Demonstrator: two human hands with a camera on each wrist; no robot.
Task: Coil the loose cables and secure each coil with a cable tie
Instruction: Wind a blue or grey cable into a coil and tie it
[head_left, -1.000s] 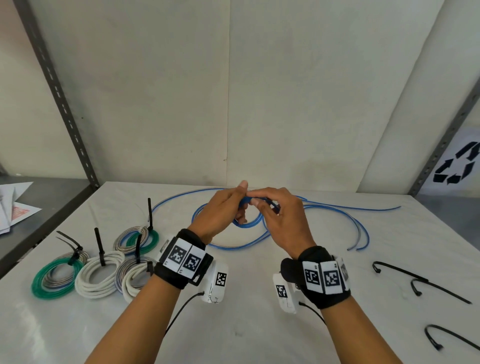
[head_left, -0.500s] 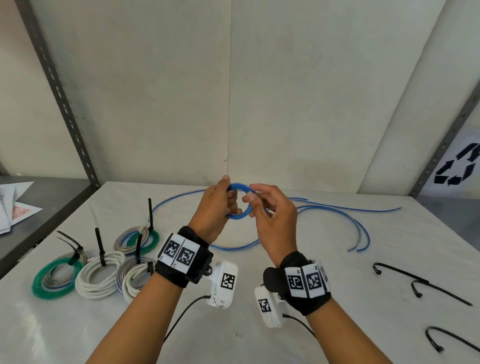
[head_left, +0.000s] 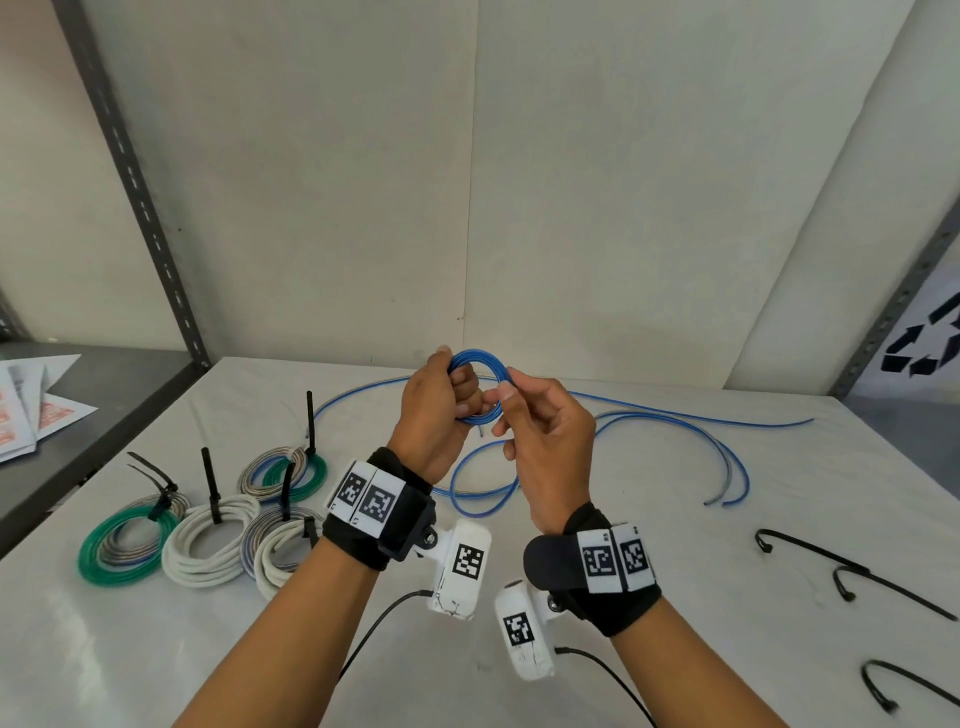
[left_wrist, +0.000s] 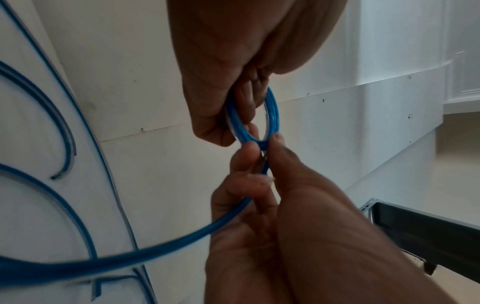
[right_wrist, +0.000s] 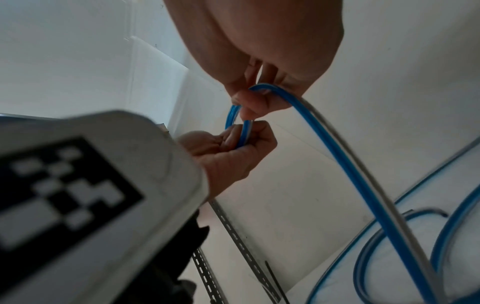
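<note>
Far left: grey shelf (head_left: 78, 415) with papers (head_left: 36, 410) on it, set lower than the white table (head_left: 156, 649); a slotted upright (head_left: 140, 197) stands at the table's far-left corner.

Left part of table: four tied coils (head_left: 208, 535) in green, white and grey, clustered close, some touching, black tie tails sticking up. They sit back from the near edge, leaving bare table on the near side.

Centre, raised above the table: left hand (head_left: 436, 421) grasps a small blue coil (head_left: 480, 387), fingers curled through the loop and thumb on top. Right hand (head_left: 545, 441) pinches the coil's right side between thumb and forefinger. In the left wrist view the free run leaves the pinch and drops toward the table.

Rest of the blue cable (head_left: 675, 415) lies loose on the far half of the table, in loops under the hands and in long runs to the right; its two cut ends (head_left: 722, 501) lie right of centre, well in from the right edge.

Right, near side: three loose black cable ties (head_left: 857, 571), apart from the cable, the nearest one close to the right border of the head view.

Far right: second upright (head_left: 893, 306) and a recycling sign (head_left: 930, 343).
</note>
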